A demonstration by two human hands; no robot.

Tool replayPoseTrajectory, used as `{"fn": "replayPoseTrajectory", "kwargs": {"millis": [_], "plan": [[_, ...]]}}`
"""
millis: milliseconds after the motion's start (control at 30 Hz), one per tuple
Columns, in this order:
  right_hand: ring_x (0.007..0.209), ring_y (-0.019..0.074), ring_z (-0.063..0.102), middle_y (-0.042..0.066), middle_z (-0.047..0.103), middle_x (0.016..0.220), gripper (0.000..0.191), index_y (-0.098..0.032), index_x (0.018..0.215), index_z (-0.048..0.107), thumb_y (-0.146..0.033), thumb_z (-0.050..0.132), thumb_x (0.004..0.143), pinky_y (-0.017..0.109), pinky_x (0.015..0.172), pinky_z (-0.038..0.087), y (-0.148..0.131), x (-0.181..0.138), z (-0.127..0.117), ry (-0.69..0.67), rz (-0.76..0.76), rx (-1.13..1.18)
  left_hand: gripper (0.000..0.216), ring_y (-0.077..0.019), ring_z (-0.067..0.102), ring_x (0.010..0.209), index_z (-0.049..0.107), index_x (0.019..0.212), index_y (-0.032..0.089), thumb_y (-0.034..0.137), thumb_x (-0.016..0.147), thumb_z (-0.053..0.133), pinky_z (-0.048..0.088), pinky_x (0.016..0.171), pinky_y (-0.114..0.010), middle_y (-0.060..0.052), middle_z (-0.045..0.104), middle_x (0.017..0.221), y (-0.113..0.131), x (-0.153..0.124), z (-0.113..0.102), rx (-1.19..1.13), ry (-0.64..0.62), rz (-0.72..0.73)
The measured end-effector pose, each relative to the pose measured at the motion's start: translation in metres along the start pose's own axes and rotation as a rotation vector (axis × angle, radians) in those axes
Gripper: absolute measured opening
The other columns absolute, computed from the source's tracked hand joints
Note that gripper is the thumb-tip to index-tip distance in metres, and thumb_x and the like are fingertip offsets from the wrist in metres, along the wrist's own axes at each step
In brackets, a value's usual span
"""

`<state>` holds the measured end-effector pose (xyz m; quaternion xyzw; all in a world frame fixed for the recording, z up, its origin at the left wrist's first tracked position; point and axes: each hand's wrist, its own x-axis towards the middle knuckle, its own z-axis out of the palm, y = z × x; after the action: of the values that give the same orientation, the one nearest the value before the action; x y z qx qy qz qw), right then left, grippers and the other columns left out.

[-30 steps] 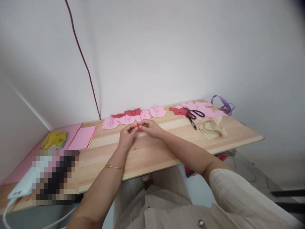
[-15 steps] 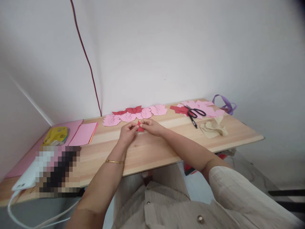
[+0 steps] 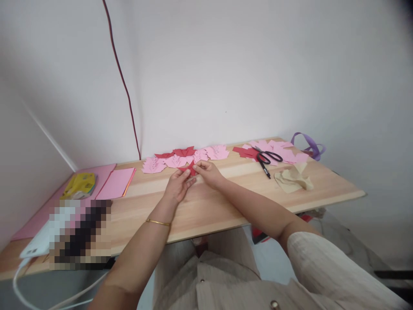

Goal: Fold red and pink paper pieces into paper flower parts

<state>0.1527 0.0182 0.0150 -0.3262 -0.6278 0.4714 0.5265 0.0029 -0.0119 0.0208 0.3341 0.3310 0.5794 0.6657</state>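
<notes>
Between my two hands is a small piece of folded red paper (image 3: 192,168), held over the middle of the wooden table. My left hand (image 3: 178,184) pinches its left side between thumb and fingers, palm partly turned up. The fingertips of my right hand (image 3: 208,173) are closed on its right side. Just behind my hands lie pink cut-paper pieces (image 3: 176,161) with slits and jagged edges. Red folded pieces (image 3: 184,151) rest behind them against the wall.
Black-handled scissors (image 3: 269,158) and a black pen (image 3: 265,169) lie by pink paper scraps (image 3: 287,153) at right, near crumpled tan paper (image 3: 293,178) and a purple ribbon (image 3: 309,142). Pink sheets (image 3: 118,181), a yellow packet (image 3: 79,186) and a white power bank-like device (image 3: 38,246) are at left.
The red paper has been turned and opened wider between my hands. My left hand has rolled palm-up, its lower fingers spreading. The camera view has shifted slightly.
</notes>
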Motion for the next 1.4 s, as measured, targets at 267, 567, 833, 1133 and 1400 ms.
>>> {"fn": "replayPoseTrajectory", "kwargs": {"millis": [267, 567, 833, 1133, 1400], "plan": [[0.068, 0.0109, 0.055, 0.000, 0.060, 0.077, 0.025, -0.017, 0.085, 0.056, -0.037, 0.065, 0.074, 0.025, 0.066, 0.044, -0.001, -0.004, 0.008, -0.033, -0.029, -0.051, 0.027, -0.0112, 0.058, 0.063, 0.069, 0.070, 0.012, 0.028, 0.053, 0.082, 0.047, 0.065, -0.025, -0.003, 0.068, 0.068, -0.004, 0.003, 0.001, 0.154, 0.153, 0.183], [0.069, 0.0105, 0.052, 0.000, 0.056, 0.077, 0.022, -0.018, 0.088, 0.055, -0.033, 0.063, 0.075, 0.026, 0.068, 0.044, -0.004, -0.004, 0.006, -0.096, -0.123, -0.011, 0.021, -0.0126, 0.057, 0.064, 0.069, 0.069, 0.014, 0.030, 0.058, 0.078, 0.047, 0.071, -0.029, -0.002, 0.066, 0.066, -0.004, 0.004, -0.005, 0.331, 0.114, 0.273], [0.065, 0.0107, 0.049, 0.000, 0.056, 0.074, 0.022, -0.018, 0.082, 0.054, -0.037, 0.063, 0.075, 0.025, 0.063, 0.042, -0.008, -0.006, 0.010, -0.090, -0.117, -0.034, 0.017, -0.0129, 0.057, 0.064, 0.068, 0.068, 0.014, 0.026, 0.058, 0.075, 0.046, 0.070, -0.028, -0.002, 0.065, 0.066, -0.003, 0.003, -0.004, 0.403, 0.121, 0.313], [0.078, 0.0158, 0.058, 0.006, 0.063, 0.085, 0.011, -0.019, 0.083, 0.064, -0.027, 0.058, 0.078, 0.031, 0.074, 0.046, -0.013, -0.006, 0.000, -0.163, -0.281, -0.258, 0.013, -0.0115, 0.054, 0.055, 0.064, 0.057, 0.014, 0.023, 0.056, 0.074, 0.043, 0.060, -0.025, -0.002, 0.062, 0.056, 0.002, 0.000, 0.001, 0.205, 0.100, 0.189], [0.077, 0.0150, 0.058, 0.006, 0.063, 0.084, 0.010, -0.018, 0.083, 0.064, -0.022, 0.058, 0.077, 0.030, 0.074, 0.046, -0.006, -0.004, -0.004, -0.166, -0.302, -0.243, 0.020, -0.0118, 0.054, 0.056, 0.066, 0.058, 0.014, 0.030, 0.059, 0.077, 0.043, 0.060, -0.026, -0.002, 0.062, 0.057, 0.000, 0.000, -0.002, 0.225, 0.088, 0.167]]}}
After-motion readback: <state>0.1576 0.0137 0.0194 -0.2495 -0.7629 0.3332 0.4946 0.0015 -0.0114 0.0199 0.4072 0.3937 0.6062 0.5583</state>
